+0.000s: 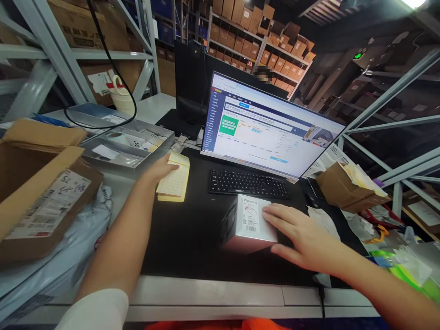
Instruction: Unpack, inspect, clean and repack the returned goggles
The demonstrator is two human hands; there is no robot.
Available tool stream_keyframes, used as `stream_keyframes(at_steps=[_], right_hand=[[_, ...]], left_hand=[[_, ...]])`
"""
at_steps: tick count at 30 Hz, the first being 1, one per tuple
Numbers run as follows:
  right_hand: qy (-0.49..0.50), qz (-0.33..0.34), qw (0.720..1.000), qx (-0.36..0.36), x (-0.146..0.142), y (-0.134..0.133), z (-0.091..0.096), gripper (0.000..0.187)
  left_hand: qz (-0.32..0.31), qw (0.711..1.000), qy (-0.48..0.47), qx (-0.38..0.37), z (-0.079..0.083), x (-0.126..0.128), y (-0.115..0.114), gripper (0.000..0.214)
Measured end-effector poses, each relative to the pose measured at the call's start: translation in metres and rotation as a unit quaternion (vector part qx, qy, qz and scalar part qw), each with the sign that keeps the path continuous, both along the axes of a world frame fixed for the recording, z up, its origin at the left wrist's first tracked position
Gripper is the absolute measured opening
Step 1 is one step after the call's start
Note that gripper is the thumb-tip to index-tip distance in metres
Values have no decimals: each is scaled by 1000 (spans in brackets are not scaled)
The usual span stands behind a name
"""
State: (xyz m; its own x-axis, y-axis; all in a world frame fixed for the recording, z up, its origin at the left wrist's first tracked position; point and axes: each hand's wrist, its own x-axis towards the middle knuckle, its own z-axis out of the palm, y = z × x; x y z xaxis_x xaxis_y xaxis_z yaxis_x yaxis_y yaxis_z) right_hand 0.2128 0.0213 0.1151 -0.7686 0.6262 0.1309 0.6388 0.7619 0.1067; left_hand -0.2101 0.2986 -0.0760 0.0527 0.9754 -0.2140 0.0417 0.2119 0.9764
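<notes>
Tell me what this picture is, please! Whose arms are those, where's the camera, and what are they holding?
There's no robot here: these are a person's own two bare arms. The camera is worn on that person's head, looking forward and down, so you see nearly what they would see. The left hand holds some yellow sheets, with the thumb on top. The right hand has its fingers against a white box with printing on it. Under them is a black mat on the desk. A keyboard lies behind the white box, and behind that is a lit computer screen. On the person's left is an open cardboard box.
</notes>
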Motion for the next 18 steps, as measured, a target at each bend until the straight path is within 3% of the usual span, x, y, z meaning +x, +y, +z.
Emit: stream_keyframes(at_steps=[2, 6, 12, 18], right_hand=[[42, -4, 999, 18, 8, -4, -20, 63], [185, 4, 983, 8, 12, -7, -58, 57], [362, -11, 932, 14, 0, -10, -93, 63], [420, -90, 903, -7, 4, -32, -123, 68]], left_hand=[[2, 1000, -7, -1, -3, -1, 1, 70], [13, 1000, -4, -7, -7, -1, 0, 67], [47, 998, 33, -20, -10, 5, -4, 58], [43, 999, 21, -14, 4, 5, -21, 86]])
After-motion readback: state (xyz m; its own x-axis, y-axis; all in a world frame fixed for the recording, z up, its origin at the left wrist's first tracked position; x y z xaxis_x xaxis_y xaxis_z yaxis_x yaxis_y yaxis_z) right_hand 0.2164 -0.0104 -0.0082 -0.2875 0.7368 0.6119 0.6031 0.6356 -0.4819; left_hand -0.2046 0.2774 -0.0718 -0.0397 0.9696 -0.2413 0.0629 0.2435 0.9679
